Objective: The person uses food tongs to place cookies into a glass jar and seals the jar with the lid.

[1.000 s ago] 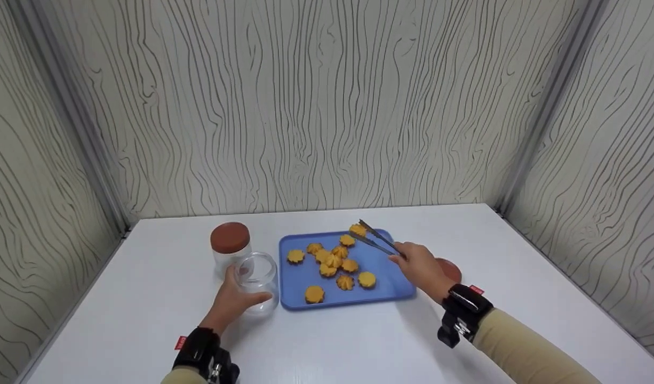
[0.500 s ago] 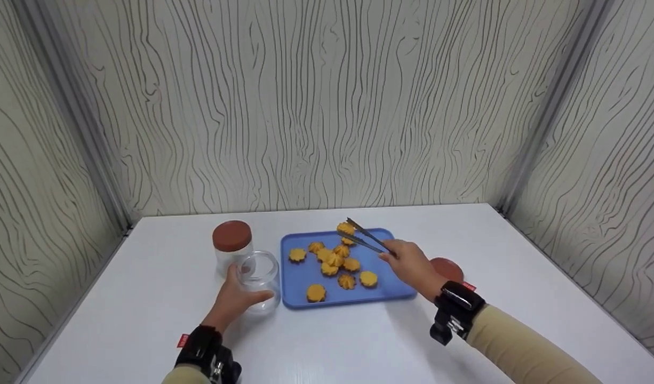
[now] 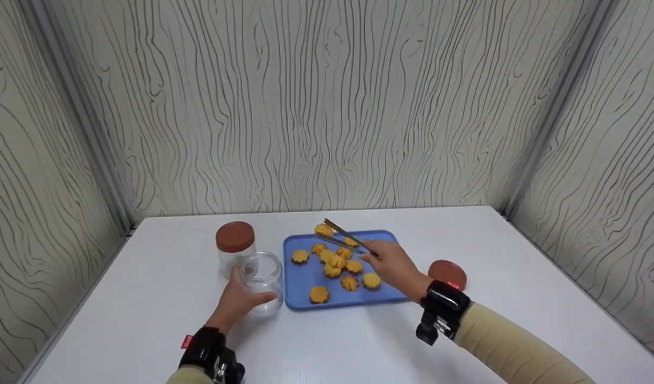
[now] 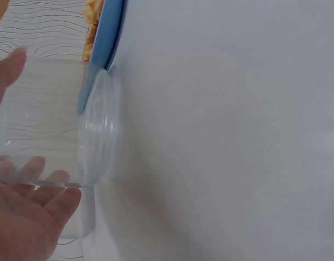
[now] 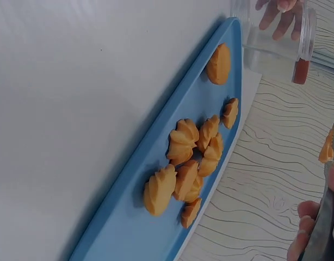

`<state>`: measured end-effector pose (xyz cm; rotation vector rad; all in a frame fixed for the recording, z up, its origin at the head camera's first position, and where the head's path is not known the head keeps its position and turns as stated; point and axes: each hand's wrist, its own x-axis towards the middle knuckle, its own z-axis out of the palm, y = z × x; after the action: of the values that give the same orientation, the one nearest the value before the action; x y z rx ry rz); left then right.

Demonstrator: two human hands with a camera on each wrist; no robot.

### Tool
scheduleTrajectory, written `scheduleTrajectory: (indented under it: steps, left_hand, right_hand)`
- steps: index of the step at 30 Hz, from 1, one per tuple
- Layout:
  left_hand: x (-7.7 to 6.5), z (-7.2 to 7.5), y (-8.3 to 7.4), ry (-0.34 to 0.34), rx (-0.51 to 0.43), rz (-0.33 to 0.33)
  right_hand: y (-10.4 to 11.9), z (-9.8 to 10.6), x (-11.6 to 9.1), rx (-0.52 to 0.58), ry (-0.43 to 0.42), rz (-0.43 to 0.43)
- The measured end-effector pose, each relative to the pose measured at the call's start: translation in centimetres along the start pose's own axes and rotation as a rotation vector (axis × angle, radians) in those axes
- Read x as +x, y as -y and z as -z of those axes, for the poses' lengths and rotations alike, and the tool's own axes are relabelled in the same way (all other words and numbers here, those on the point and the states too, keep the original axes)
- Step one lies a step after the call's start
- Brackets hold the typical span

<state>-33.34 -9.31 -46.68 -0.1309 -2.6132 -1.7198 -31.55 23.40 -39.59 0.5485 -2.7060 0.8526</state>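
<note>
In the head view my right hand (image 3: 395, 264) grips dark metal tongs (image 3: 353, 239). A golden ridged cookie (image 3: 322, 230) sits between the tong tips, raised over the back edge of the blue tray (image 3: 300, 282). The right wrist view also shows the tongs (image 5: 322, 234) and that cookie (image 5: 326, 148). My left hand (image 3: 239, 298) holds a lidless clear jar (image 3: 267, 277) upright, just left of the tray. In the left wrist view the thumb is on one side of the jar (image 4: 47, 119), fingers on the other. Several more cookies (image 3: 336, 261) lie on the tray, some heaped in the middle.
A second jar with a reddish-brown lid (image 3: 235, 236) stands behind the clear one, partly hidden by it. Another reddish-brown lid (image 3: 447, 273) lies on the white table (image 3: 327, 346), right of the tray. Wood-patterned panels (image 3: 316, 106) enclose the back and sides.
My right hand has moved left with the tongs and the cookie, from the tray's back right toward the jar. My left hand stays around the jar.
</note>
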Motion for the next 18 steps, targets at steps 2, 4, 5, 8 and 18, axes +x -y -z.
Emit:
scheduleTrajectory:
  steps: [2, 4, 5, 8, 18]
  left_hand:
    - [0.0, 0.0, 0.0, -0.004, 0.002, -0.01]
    - [0.0, -0.1, 0.1, -0.007, 0.001, -0.012]
    - [0.0, -0.1, 0.1, -0.008, -0.001, -0.012]
    - [0.1, -0.2, 0.0, -0.008, -0.014, -0.015]
    - [0.0, -0.3, -0.1, -0.01, -0.034, -0.025]
  right_hand:
    - [0.4, -0.2, 0.2, 0.009, 0.003, 0.014]
    - [1.0, -0.4, 0.6, 0.028, 0.006, 0.037]
    - [1.3, -0.5, 0.7, 0.036, 0.006, 0.051]
    - [2.2, -1.0, 1.2, 0.045, 0.004, 0.105]
    - [4.3, -3.1, 1.5, 0.091, 0.048, 0.137]
